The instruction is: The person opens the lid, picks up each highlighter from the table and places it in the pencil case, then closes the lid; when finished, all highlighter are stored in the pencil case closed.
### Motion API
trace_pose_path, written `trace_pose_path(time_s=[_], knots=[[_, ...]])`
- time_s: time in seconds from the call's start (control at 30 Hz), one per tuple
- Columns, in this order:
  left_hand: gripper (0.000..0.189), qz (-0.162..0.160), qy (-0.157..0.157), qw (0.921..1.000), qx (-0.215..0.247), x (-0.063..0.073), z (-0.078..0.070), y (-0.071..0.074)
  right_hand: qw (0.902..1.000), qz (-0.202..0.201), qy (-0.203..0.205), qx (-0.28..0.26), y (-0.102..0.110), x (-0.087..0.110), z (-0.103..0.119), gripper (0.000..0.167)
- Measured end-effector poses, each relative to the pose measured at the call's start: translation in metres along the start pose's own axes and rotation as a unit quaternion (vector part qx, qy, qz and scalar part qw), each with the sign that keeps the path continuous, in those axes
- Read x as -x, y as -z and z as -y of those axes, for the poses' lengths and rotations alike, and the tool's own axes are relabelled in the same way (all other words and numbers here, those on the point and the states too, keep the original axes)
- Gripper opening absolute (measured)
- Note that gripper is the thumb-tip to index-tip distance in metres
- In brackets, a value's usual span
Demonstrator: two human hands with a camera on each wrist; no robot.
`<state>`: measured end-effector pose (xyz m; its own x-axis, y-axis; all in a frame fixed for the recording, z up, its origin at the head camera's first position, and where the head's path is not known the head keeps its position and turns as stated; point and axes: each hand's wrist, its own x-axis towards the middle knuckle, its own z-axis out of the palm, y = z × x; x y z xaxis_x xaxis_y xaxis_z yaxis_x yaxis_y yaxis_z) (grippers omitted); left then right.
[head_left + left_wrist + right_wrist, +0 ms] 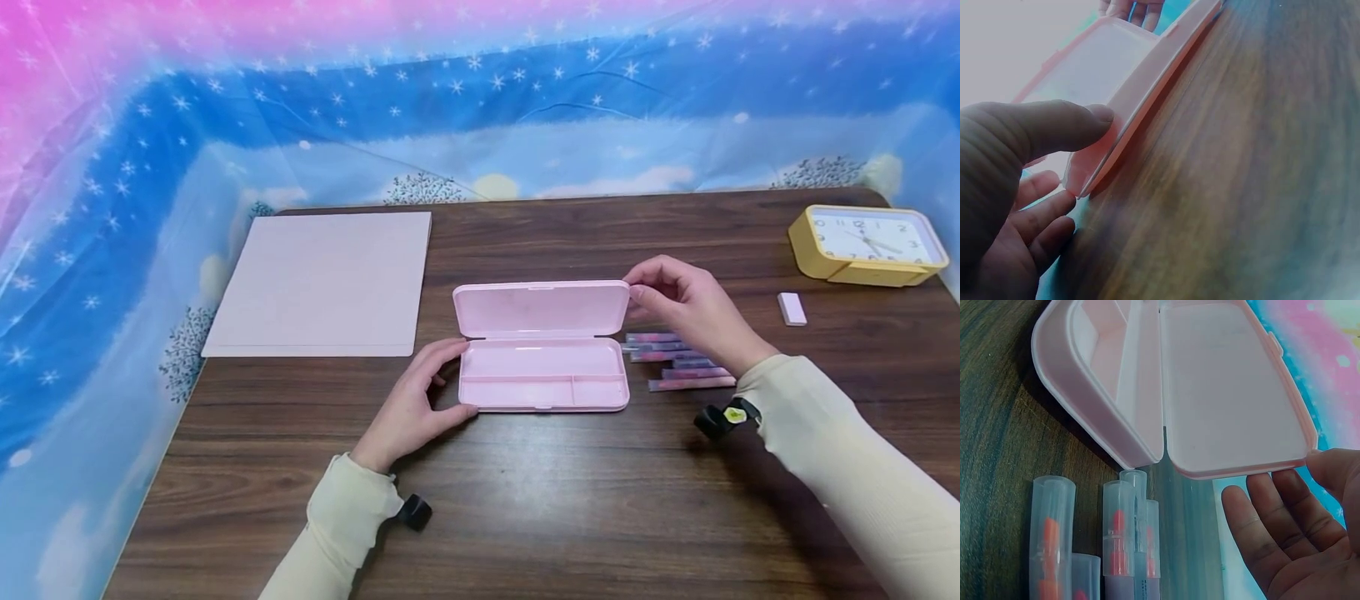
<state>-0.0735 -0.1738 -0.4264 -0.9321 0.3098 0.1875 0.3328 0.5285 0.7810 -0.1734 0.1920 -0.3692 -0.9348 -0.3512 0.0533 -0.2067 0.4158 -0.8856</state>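
A pink plastic pencil case [517, 362] lies on the table with its lid [540, 310] raised at the back. Thin walls divide its bare inside into compartments. My left hand [416, 404] holds the case's left end, thumb at the front corner and fingers at the back. In the left wrist view, the thumb [1079, 122] presses the front wall. At the lid's upper right corner, my right hand [693, 308] pinches the edge between thumb and fingers. Several clear-capped pens [1050, 531] with pink and orange inside lie right of the case, partly under the right hand.
A flat, pale pink board or folder [322, 283] lies at the back left of the dark wooden table [525, 500]. To the right are a small white eraser [792, 309] and a yellow alarm clock [867, 246]. A patterned cloth [450, 100] hangs behind the table.
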Motion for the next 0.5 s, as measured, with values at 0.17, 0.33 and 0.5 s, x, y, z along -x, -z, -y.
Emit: trace_pose_path(time_s=[0.17,0.33,0.5], knots=[[0.075,0.003,-0.001,1.0000,-0.008,-0.0025,-0.0023,-0.0020,0.9999,-0.004,-0.004,0.012,0.0035,0.0022,-0.0002,0.022],[0.076,0.021,0.009,0.9995,-0.020,-0.0042,-0.0047,-0.0023,0.9997,-0.008,-0.002,0.022,0.0054,0.0030,-0.0009,0.022],[0.077,0.028,0.021,0.9987,-0.037,-0.0027,-0.0050,-0.0009,0.9999,-0.004,0.003,0.014,0.0030,0.0012,-0.0003,0.021]])
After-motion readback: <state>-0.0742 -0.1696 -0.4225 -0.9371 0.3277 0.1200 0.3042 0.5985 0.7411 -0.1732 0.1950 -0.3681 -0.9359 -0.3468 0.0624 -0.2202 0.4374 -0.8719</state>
